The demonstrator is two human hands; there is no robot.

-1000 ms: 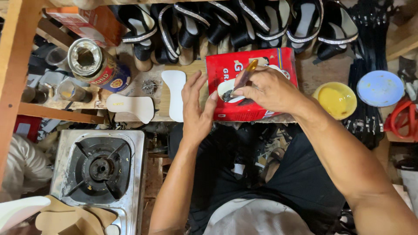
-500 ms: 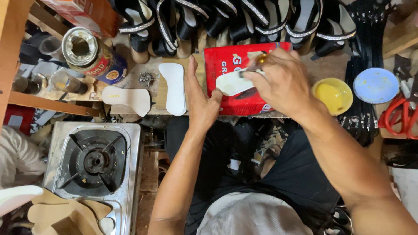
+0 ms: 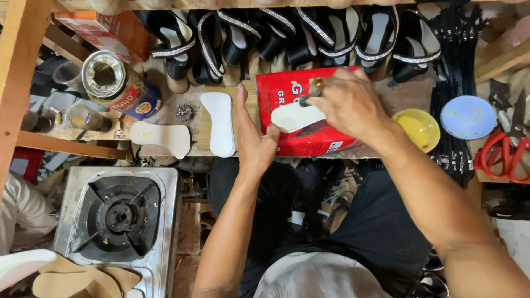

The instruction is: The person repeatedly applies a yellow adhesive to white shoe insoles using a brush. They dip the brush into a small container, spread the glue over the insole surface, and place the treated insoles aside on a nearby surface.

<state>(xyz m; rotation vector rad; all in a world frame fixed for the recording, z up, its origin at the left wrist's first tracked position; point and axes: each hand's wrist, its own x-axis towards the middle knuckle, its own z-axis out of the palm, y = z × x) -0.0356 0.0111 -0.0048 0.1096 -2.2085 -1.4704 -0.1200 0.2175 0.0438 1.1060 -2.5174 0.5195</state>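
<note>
1. Left hand [image 3: 251, 138]: grip open, palm flat, fingers steadying the edge of a white foam shoe insole [image 3: 295, 117] lying on a red rectangular cardboard box [image 3: 309, 138] on the wooden desk [image 3: 406, 94].
2. Right hand [image 3: 348, 102]: grip closed on a small brush [image 3: 312, 88] over the insole.
3. Left: two spare white insoles [image 3: 218, 124], an open round tin [image 3: 110, 83].
4. Right: a yellow bowl [image 3: 419, 129], a blue lid [image 3: 468, 117], red scissors [image 3: 505, 149].
5. Behind: black strapped sandals [image 3: 309, 33].

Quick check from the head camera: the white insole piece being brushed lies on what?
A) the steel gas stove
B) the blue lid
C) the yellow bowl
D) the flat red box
D: the white insole piece lies on the flat red box, under the right hand with its small brush.
</note>
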